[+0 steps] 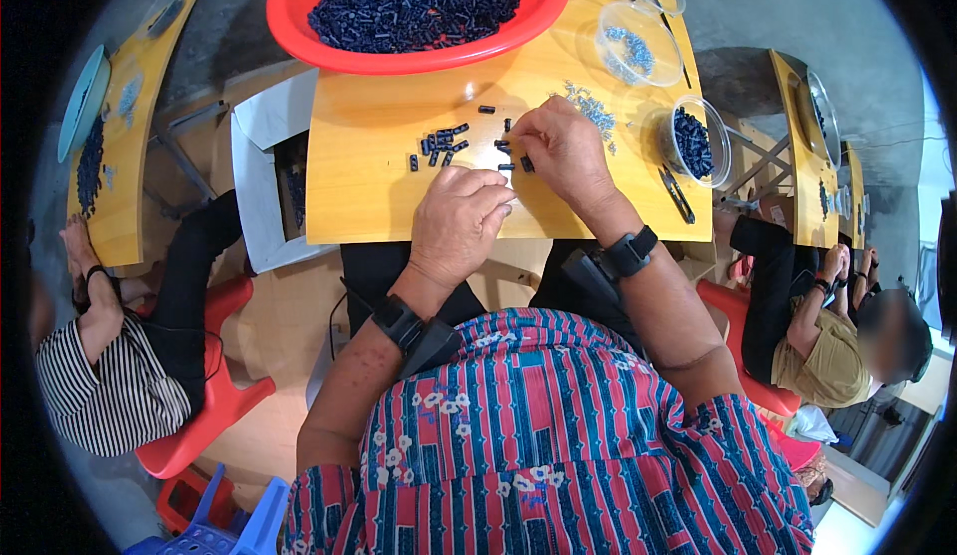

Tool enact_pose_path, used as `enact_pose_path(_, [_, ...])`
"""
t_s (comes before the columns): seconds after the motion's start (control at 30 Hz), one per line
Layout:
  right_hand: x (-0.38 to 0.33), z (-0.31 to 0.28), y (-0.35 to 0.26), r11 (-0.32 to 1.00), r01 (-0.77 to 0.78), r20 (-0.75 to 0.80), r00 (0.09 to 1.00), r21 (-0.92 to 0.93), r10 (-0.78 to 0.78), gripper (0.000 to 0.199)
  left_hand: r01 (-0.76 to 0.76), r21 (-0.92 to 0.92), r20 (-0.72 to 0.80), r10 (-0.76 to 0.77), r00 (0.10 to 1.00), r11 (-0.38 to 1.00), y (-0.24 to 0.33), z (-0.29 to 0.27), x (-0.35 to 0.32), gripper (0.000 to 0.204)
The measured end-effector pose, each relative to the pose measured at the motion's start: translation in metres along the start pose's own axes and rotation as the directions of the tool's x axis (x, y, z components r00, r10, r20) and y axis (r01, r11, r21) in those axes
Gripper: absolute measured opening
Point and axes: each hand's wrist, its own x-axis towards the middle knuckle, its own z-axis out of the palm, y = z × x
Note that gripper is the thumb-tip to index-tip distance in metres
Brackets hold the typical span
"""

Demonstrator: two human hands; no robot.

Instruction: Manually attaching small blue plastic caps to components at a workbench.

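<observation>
Left hand (pixel 462 218): lies across the front edge of the bench (pixel 364 191), fingers bent and nearly together, tips just beside a few black parts (pixel 527 164); hold, if any, impossible to tell.
Right hand (pixel 566 151): hangs low over the bench, fingers in a narrow pinch near the same few; perhaps closed on one, but too hidden by the knuckles to tell.
Black parts: lie in a loose group (pixel 439 143) ahead of the left hand, with the few others between both hands, near the fingertips.
Silver bits (pixel 590 114): lie scattered just beside the right hand, with more in a clear tub (pixel 666 47) farther off.
Basin (pixel 419 62): red, at the far edge, heaped with black parts.
Parts tub (pixel 720 146): clear, full of black parts, on the right side of the bench.
Black tool (pixel 677 194): lies near the parts tub, in neither hand.
Step in hand: looks like fine fingertip handling of black parts, a few at a time.
Next move: calls, seemingly, for a steady left hand and a light, exact right pinch without knocking neighbouring parts.
</observation>
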Motion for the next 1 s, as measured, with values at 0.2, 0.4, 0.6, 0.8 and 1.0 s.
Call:
enact_pose_path(0.2, [0.003,-0.003,-0.002,0.999,0.034,0.003,0.999,0.002,-0.034,0.021,-0.003,0.002,-0.011,0.003,1.0,1.0,0.002,-0.001,0.001,0.013])
enact_pose_path(0.4, [0.004,-0.004,0.006,0.996,0.081,0.002,0.997,-0.03,-0.081,0.022,0.012,-0.005,-0.006,-0.012,1.0,1.0,0.001,-0.002,-0.001,0.013])
enact_pose_path(0.6, [0.004,-0.002,0.006,1.0,-0.001,-0.012,1.0,-0.029,0.0,0.021,0.008,-0.003,-0.018,-0.008,1.0,1.0,0.002,-0.001,-0.001,0.013])
enact_pose_path(0.8, [0.005,-0.001,0.011,1.0,-0.009,-0.112,0.994,0.027,0.012,0.019,0.028,-0.024,-0.051,-0.029,0.998,0.999,0.002,-0.001,-0.002,0.015])
enact_pose_path(1.0, [-0.012,-0.021,0.021,0.997,0.052,0.067,0.996,0.051,-0.055,0.033,0.072,-0.082,-0.086,-0.079,0.993,0.994,0.002,-0.002,-0.002,0.028])
